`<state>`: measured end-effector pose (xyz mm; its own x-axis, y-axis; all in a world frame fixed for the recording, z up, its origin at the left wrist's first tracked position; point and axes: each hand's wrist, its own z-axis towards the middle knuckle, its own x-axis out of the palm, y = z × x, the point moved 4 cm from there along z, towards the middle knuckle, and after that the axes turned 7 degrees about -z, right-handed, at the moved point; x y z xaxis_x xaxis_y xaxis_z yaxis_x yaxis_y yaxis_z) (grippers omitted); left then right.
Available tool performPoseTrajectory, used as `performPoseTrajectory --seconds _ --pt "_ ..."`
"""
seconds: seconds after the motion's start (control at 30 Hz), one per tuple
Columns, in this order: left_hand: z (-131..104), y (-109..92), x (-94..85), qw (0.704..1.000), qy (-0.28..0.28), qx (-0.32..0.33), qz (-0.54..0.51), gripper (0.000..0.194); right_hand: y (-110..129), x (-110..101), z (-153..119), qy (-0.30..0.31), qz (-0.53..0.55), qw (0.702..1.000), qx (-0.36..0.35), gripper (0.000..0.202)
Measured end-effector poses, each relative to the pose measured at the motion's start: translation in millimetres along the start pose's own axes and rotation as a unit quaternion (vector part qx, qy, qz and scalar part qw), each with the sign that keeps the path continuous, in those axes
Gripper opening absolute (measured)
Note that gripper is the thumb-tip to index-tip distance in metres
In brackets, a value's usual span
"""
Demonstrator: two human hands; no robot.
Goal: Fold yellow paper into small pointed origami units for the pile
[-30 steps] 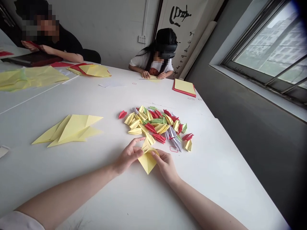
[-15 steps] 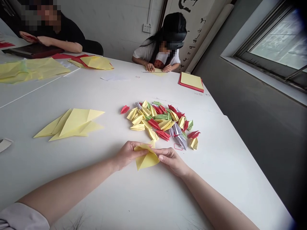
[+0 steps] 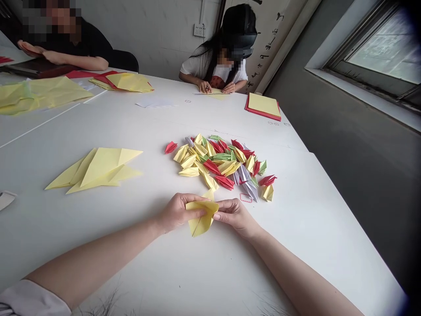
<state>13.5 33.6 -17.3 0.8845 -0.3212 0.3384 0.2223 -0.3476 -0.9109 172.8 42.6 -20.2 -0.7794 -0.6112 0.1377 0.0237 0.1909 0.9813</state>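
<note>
Between my two hands is a partly folded sheet of yellow origami paper, its lower flap bulging outward. My left hand grips its left side, thumb laid across the front. With thumb and fingers, my right hand pinches the right edge. Just beyond lies a heap of small folded paper pieces in yellow, red, green and pale purple. Several flat, pointed yellow folded sheets overlap on the table to the left. The fingertips behind the paper are hidden.
A white table fills the foreground. A stack of yellow and red square paper sits near the far right edge. More yellow sheets lie far left. Across the table, one person handles yellow paper; another person sits at upper left.
The right edge of the yellow paper has curled up and inward, and its lower flap bulges more. My right hand has shifted slightly, still pinching the edge.
</note>
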Motion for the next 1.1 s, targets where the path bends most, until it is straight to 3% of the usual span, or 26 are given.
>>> performPoseTrajectory --seconds 0.17,0.37,0.5,0.6,0.73,1.1 --pt "-0.3 0.5 1.9 1.000 0.019 0.006 -0.005 0.034 -2.0 0.0 1.6 -0.052 -0.024 0.998 0.015 0.024" --pt "-0.8 -5.0 4.0 0.998 0.045 0.025 0.020 0.019 -6.2 2.0 1.4 -0.084 -0.032 0.996 0.012 0.024" --pt "-3.1 -8.2 9.6 0.997 0.080 0.001 0.006 0.025 -4.8 4.2 0.9 -0.102 -0.045 0.994 0.001 0.022" --pt "-4.5 -9.1 9.8 0.997 0.062 -0.003 0.051 0.033 -4.7 3.1 0.3 -0.132 -0.075 0.988 0.006 0.023" --pt "-3.9 -8.1 7.9 0.995 0.031 -0.001 0.096 0.031 -6.7 2.3 0.9 -0.143 -0.076 0.987 0.015 0.023" --pt "-2.7 -2.1 7.0 0.995 0.017 -0.011 0.094 0.035 -6.3 4.6 3.2 -0.167 -0.067 0.983 0.022 0.027"
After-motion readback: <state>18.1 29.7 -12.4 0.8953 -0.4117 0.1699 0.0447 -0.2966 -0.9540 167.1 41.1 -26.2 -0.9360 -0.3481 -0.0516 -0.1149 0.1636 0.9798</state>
